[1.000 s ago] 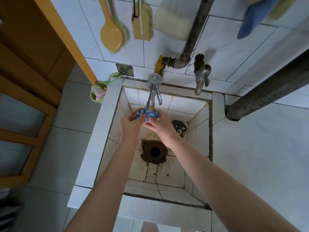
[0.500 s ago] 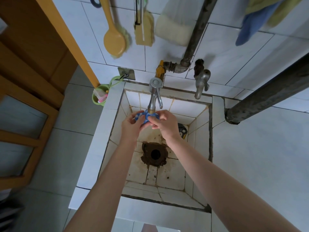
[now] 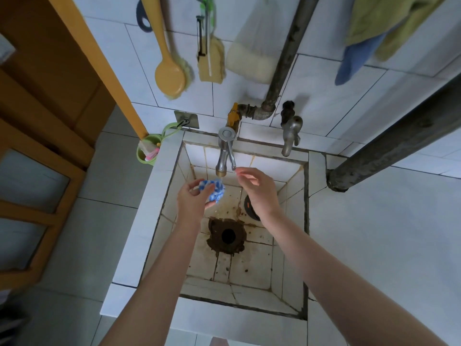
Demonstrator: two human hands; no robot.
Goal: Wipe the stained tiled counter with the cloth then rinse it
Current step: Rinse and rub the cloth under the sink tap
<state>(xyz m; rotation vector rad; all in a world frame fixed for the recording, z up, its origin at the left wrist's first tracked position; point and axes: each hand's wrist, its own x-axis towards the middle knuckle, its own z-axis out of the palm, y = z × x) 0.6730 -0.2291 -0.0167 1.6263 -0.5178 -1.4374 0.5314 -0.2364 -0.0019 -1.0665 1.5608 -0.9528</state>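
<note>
Blue-and-white checked cloth (image 3: 213, 192) sits bunched into a small wad near the middle of the frame, directly under the brass-tipped spout of the chrome tap (image 3: 225, 153), where a thin stream of water meets its top. The left hand (image 3: 193, 203) grips it, fingers and thumb curled around the wad from the left and below. Just to the right, the right hand (image 3: 258, 189) holds nothing: its fingers are loosely spread and slightly bent, the fingertips close to the tip of the tap's lever, though whether they touch it is unclear. Both hands hang over a deep square tiled sink (image 3: 315, 201) with brown-stained grout and a rusty, crusted drain hole (image 3: 227, 236) at its bottom. A dark round object lies on the sink floor partly hidden behind the right wrist. Behind the tap, a yellow valve handle (image 3: 233, 116) joins a corroded pipe (image 3: 287, 56) climbing the white wall tiles, and a second, duller tap (image 3: 290, 134) stands to its right. In the upper part of the frame hang a yellow scrubbing brush (image 3: 169, 73), a sponge and a pale loofah, with green and blue towels (image 3: 374, 33) at upper right. A green cup (image 3: 147, 152) hangs from a wall hook left of the sink, beside a wooden door frame.
</note>
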